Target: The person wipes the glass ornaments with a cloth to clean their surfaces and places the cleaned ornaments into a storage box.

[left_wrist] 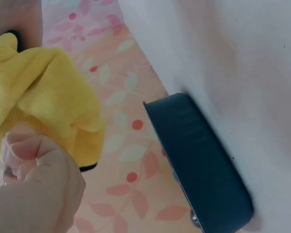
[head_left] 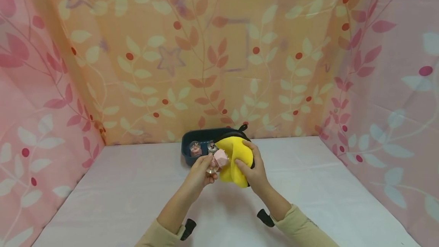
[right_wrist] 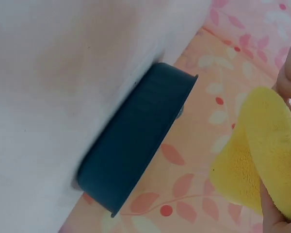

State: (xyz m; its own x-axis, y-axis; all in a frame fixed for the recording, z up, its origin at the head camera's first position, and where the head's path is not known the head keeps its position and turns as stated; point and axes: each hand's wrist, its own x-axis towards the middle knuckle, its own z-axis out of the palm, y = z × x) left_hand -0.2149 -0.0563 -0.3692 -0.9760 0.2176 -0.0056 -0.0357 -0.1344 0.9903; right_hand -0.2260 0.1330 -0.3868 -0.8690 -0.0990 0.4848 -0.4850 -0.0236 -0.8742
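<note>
My left hand [head_left: 198,172] pinches a small clear globe with a pink faceted base [head_left: 221,157], the base turned toward the right. A yellow plush cloth [head_left: 236,153] with black edging and a black loop is gripped in my right hand [head_left: 256,169], thumb on the near side. Its folds come right up to the pink base. In the left wrist view, the left fingers [left_wrist: 26,145] curl around the clear part, close against the cloth. Behind both hands stands a dark blue tray [head_left: 202,131]. Inside it are a clear globe with a pink figure [head_left: 195,149] and another globe [head_left: 212,147], partly hidden.
The tray stands toward the back of a white-covered table [head_left: 137,193], near a leaf-patterned curtain [head_left: 205,48]. Patterned pink cloth [head_left: 31,106] hangs on both sides. Black straps [head_left: 265,218] show at both wrists.
</note>
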